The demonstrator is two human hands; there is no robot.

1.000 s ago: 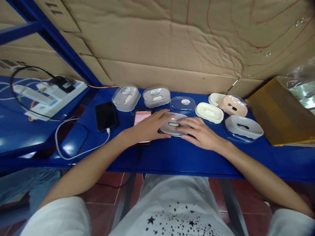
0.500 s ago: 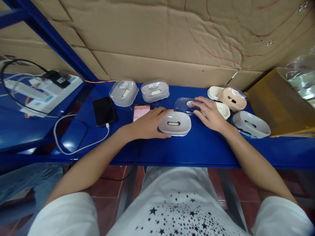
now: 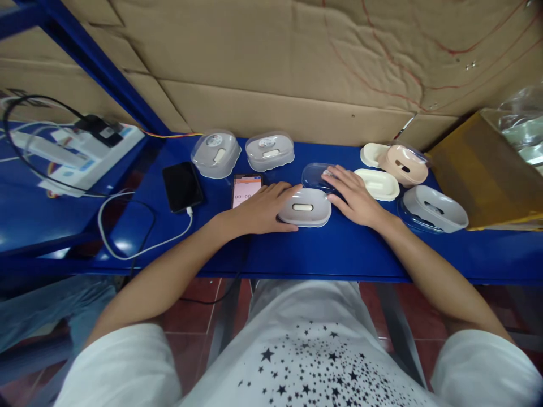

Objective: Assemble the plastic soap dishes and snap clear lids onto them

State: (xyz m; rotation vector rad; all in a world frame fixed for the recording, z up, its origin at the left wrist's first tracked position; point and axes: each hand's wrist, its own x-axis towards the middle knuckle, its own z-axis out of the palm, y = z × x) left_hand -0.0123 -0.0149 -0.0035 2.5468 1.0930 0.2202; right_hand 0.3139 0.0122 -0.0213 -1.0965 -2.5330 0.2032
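Left hand (image 3: 258,210) lies open, just touching a grey soap dish (image 3: 304,207) at 12 o'clock, no grip. Right hand (image 3: 356,195) is spread flat on a clear lid (image 3: 316,175). Two boxes (image 3: 215,154) at 11 o'clock look lidded already; the cream dish (image 3: 376,184) at 1 o'clock has none on.

a grey oval soap dish (image 3: 304,207) lies flat, a pale slot in its top, touching the left hand (image 3: 258,213); just behind it, a clear oval plastic lid (image 3: 314,176) sits under the right hand (image 3: 354,196)
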